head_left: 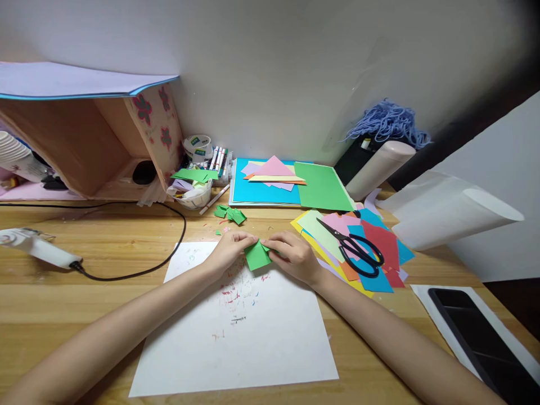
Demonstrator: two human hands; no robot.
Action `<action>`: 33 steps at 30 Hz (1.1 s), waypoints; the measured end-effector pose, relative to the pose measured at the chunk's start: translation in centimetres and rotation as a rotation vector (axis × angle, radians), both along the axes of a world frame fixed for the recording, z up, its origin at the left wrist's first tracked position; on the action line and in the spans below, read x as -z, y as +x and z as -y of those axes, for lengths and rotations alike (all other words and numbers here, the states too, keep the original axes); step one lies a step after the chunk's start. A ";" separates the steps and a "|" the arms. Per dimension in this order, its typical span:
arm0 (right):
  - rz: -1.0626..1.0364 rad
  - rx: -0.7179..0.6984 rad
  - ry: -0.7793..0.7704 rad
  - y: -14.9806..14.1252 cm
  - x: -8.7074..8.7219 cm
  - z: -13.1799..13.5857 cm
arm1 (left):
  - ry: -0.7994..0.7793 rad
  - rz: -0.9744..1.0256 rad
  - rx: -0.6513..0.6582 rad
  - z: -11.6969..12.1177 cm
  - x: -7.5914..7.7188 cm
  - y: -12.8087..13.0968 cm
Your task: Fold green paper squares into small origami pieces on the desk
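A small piece of green paper [258,257] is held between my two hands, over the far part of a white sheet [236,360] marked with coloured smudges. My left hand [230,252] pinches its upper left edge with thumb and fingers. On the other side, my right hand [295,256] grips the upper right edge, where a bit of the paper looks folded; the fingers hide part of it. Just beyond my left hand lie several small folded green paper pieces [231,214]. To the right of my right hand, black-handled scissors [358,250] rest on coloured paper scraps [382,236].
A glue gun [40,247] with a black cable lies at left. Behind are a flowered box [158,129], a tub of scraps [192,197], markers [218,158] and stacked coloured paper [323,185]. Blue yarn [388,124], a white paper roll [447,211] and a phone [476,332] stand or lie right.
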State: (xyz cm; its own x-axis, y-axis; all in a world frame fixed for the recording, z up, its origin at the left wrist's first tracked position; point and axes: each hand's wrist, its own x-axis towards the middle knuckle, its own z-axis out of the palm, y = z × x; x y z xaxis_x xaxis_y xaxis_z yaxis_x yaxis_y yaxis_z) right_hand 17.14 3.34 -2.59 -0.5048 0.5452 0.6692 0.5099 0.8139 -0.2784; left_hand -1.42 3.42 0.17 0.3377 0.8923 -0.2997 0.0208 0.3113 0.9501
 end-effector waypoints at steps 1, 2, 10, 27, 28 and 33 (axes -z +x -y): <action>0.011 0.001 0.012 0.0 0.0 0.0 | -0.001 -0.002 0.002 0.0 0.0 0.0; 0.024 0.004 0.025 0.0 0.0 0.0 | -0.004 -0.004 0.003 0.0 0.0 0.0; 0.097 -0.008 0.055 0.1 0.0 0.0 | 0.022 -0.037 -0.026 -0.1 0.0 0.0; -0.433 -0.102 -1.059 -0.4 -0.3 -1.0 | 0.119 -0.113 -0.047 -0.1 0.9 0.0; -0.433 -0.100 -1.078 -0.3 -0.4 -1.0 | 0.128 -0.119 -0.049 -0.1 1.0 0.1; -0.395 -0.111 -1.119 -0.3 -1.4 -0.9 | 0.196 -0.129 -0.048 0.0 1.2 0.1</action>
State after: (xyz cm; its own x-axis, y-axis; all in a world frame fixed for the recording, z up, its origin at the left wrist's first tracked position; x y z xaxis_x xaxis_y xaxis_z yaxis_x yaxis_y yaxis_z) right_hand 16.88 4.28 -1.17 -0.4517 0.8916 -0.0310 0.1716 0.0528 -0.9837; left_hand -1.32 3.47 -1.00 0.2636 0.9518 -0.1569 0.1356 0.1245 0.9829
